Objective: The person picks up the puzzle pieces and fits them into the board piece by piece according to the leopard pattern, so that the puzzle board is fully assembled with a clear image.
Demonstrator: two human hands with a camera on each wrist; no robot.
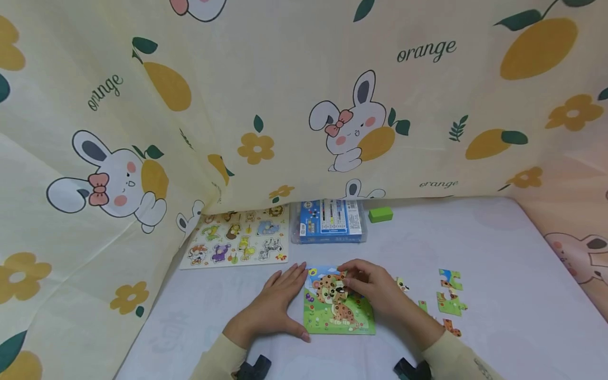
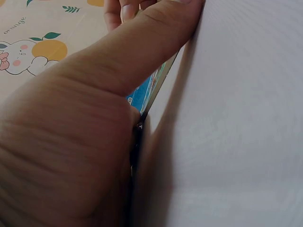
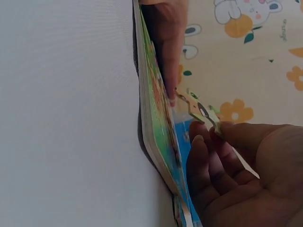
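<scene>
A square puzzle board point(image 1: 315, 323) with a spotted leopard on green grass lies flat on the white table. My left hand point(image 1: 275, 309) rests beside its left edge, fingers extended and thumb at the lower left corner. Above the board's upper right part is my right hand point(image 1: 375, 287). Between thumb and fingers it pinches a small puzzle piece point(image 3: 201, 112), seen tilted and raised off the board in the right wrist view. The fingers partly cover the board's right side in the head view.
Loose puzzle pieces point(image 1: 451, 304) lie to the right, some partly hidden by the right forearm. Behind the board are an animal sticker sheet point(image 1: 280, 253), a blue-labelled plastic box point(image 1: 332, 237) and a green block point(image 1: 381, 214). A patterned curtain point(image 1: 285, 79) hangs behind and at both sides.
</scene>
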